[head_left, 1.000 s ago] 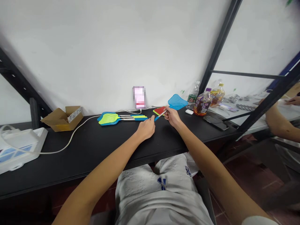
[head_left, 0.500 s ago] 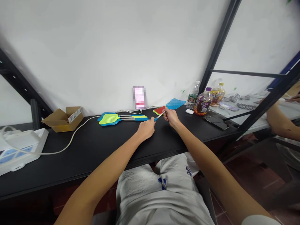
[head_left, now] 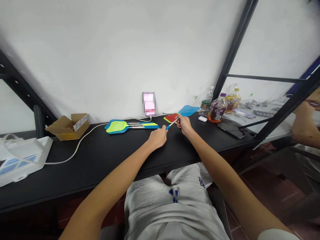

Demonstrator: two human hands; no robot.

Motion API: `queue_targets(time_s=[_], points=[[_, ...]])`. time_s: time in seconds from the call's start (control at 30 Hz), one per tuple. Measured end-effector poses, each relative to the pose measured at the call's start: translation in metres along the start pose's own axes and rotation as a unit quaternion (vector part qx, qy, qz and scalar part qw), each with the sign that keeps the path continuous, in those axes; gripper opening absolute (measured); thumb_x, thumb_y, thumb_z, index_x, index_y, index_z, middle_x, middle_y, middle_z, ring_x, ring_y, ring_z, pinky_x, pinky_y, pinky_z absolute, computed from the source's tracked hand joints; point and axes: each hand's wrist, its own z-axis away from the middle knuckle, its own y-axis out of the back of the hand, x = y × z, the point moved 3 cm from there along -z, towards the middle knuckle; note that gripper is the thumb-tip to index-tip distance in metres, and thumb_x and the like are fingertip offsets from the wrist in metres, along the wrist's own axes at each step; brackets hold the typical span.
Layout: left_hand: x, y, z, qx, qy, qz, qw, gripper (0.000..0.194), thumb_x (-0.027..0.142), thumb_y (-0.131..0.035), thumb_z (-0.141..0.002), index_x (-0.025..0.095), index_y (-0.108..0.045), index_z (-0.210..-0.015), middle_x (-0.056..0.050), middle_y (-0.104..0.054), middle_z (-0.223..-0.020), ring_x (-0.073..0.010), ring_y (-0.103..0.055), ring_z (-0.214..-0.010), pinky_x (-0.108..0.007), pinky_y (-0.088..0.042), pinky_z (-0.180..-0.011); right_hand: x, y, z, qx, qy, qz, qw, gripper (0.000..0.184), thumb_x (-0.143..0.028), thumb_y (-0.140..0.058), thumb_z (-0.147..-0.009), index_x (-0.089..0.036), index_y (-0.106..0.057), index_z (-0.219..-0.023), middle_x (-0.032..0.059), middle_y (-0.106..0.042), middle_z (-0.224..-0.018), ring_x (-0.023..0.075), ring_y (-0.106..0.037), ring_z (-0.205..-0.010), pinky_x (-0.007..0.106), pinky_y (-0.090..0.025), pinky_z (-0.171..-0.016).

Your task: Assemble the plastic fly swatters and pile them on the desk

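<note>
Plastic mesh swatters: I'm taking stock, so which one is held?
The blue mesh swatter, its head farthest right: left hand gripping its handle, right hand its silver shaft. The lime-green head, red head and other blue heads lie farther left.

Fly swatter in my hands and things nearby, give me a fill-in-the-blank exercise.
The held swatter has a ____ head.
The right hand holds its shaft, the ____ hand its handle.
The cardboard box has its flaps ____.
The bottle nearest the dark phone has a ____ cap.
Missing words: blue; left; open; purple.
</note>
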Motion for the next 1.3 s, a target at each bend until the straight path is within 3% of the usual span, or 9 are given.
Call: queue_targets(time_s=[0.17,0.33,0.5,0.67,0.77,0.97,1.1,1.2,1.3], points=[[-0.004,-0.002,0.001,0.001,-0.002,0.007,1.000,0.029,0.036,-0.026,-0.103,0.019,-0.048,-0.111,-0.014,-0.069,-0.098,-0.0307,-0.069,-0.094,-0.039,-0.049,-0.078,-0.012,0.029,-0.012,0.116,-0.004,-0.049,0.992,0.028,-0.030,-0.053,-0.093,-0.020,-0.045,-0.068,-0.0104,-0.025,-0.043,0.0041,-0.021,-0.034,0.016,-0.015,-0.031],[-0.008,-0.003,0.000,0.033,0.047,0.022,0.998,0.026,0.036,-0.029,-0.102,0.019,-0.047,-0.111,-0.013,-0.069,-0.097,-0.0292,-0.069,-0.091,-0.038,-0.048,-0.078,-0.015,0.038,-0.013,0.136,-0.014,-0.049,0.989,0.025,-0.031,-0.052,-0.091,-0.020,-0.046,-0.069,-0.0094,-0.029,-0.043,0.0049,-0.025,-0.033,0.017,-0.017,-0.030],[-0.017,0.000,-0.002,0.100,0.094,0.078,0.987,0.020,0.029,-0.031,-0.101,0.019,-0.046,-0.110,-0.013,-0.068,-0.099,-0.0283,-0.068,-0.090,-0.037,-0.048,-0.075,-0.010,0.019,-0.004,0.014,-0.002,0.021,1.000,0.028,-0.039,-0.058,-0.088,-0.018,-0.055,-0.070,-0.0047,-0.043,-0.044,0.0074,-0.039,-0.033,0.019,-0.021,-0.031],[-0.020,0.002,-0.004,0.187,0.037,0.139,0.972,0.015,0.017,-0.035,-0.097,0.019,-0.048,-0.105,-0.011,-0.064,-0.101,-0.0234,-0.063,-0.097,-0.035,-0.047,-0.082,-0.003,-0.001,0.011,-0.154,-0.051,0.085,0.983,0.038,-0.052,-0.063,-0.085,-0.015,-0.062,-0.077,0.0055,-0.064,-0.057,0.0126,-0.056,-0.040,0.020,-0.031,-0.034],[-0.015,0.005,-0.001,0.221,0.004,0.151,0.964,0.013,0.023,-0.039,-0.098,0.019,-0.051,-0.101,-0.010,-0.062,-0.101,-0.0217,-0.061,-0.098,-0.034,-0.047,-0.085,0.003,-0.010,0.019,-0.253,-0.100,0.090,0.958,0.040,-0.055,-0.060,-0.087,-0.015,-0.062,-0.081,0.0078,-0.069,-0.064,0.0155,-0.062,-0.046,0.020,-0.036,-0.036],[-0.009,0.006,0.001,0.165,-0.026,0.102,0.981,0.023,0.037,-0.046,-0.098,0.018,-0.059,-0.100,-0.009,-0.066,-0.099,-0.0219,-0.062,-0.098,-0.032,-0.047,-0.085,0.011,-0.025,0.034,-0.364,-0.183,0.131,0.904,0.054,-0.068,-0.050,-0.088,-0.017,-0.059,-0.073,0.0075,-0.065,-0.056,0.0177,-0.063,-0.047,0.020,-0.035,-0.034],[-0.010,0.002,0.001,0.121,-0.002,0.069,0.990,0.026,0.029,-0.044,-0.098,0.022,-0.060,-0.117,-0.008,-0.070,-0.106,-0.0223,-0.065,-0.100,-0.032,-0.047,-0.085,0.010,-0.026,0.032,-0.327,-0.162,0.133,0.921,0.056,-0.069,-0.049,-0.086,-0.016,-0.059,-0.073,0.0090,-0.068,-0.063,0.0151,-0.060,-0.044,0.021,-0.033,-0.031],[-0.010,0.005,0.003,0.125,0.016,0.060,0.990,0.030,0.030,-0.040,-0.100,0.026,-0.058,-0.123,-0.007,-0.071,-0.105,-0.0229,-0.066,-0.098,-0.031,-0.047,-0.081,0.006,-0.019,0.022,-0.234,-0.087,0.104,0.963,0.053,-0.066,-0.050,-0.087,-0.016,-0.058,-0.072,0.0068,-0.065,-0.060,0.0122,-0.055,-0.040,0.021,-0.030,-0.031],[-0.009,0.009,0.004,0.114,0.027,0.051,0.992,0.028,0.034,-0.037,-0.101,0.027,-0.061,-0.113,-0.006,-0.070,-0.097,-0.0238,-0.066,-0.092,-0.032,-0.046,-0.076,0.000,-0.009,0.013,-0.130,-0.005,0.082,0.988,0.045,-0.059,-0.057,-0.085,-0.018,-0.054,-0.066,0.0029,-0.058,-0.052,0.0098,-0.049,-0.036,0.020,-0.027,-0.031]])
